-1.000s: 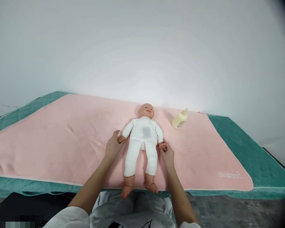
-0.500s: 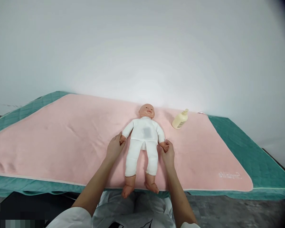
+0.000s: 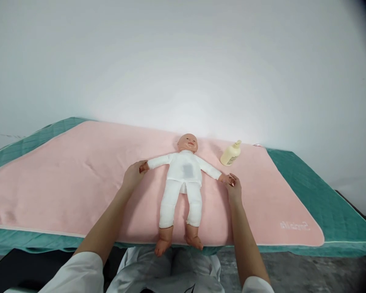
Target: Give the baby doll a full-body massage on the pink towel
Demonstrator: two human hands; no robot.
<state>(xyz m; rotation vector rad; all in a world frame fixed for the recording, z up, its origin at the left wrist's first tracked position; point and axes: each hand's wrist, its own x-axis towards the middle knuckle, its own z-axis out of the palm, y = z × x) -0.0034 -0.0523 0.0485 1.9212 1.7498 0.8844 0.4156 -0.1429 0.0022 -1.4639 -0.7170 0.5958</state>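
Baby doll (image 3: pixel 184 169) with smooth bald plastic head and soft white cloth body lies on its back on a pink fabric sheet (image 3: pixel 94 183), which is spread over a green quilted mattress (image 3: pixel 311 183). Its long axis runs from the near mattress edge toward the pale plain wall (image 3: pixel 183 73), head at the wall side, feet reaching over the edge. The trunk lies between the two hands, and neither is clearly nearer to it. Both doll arms are stretched sideways. The left hand (image 3: pixel 134 176) has its fingers closed on one doll hand; the right hand (image 3: pixel 235 190) pinches the other between nearly closed fingers. A pale yellow plastic pump bottle (image 3: pixel 230 154) stands just beyond the right hand, untouched.
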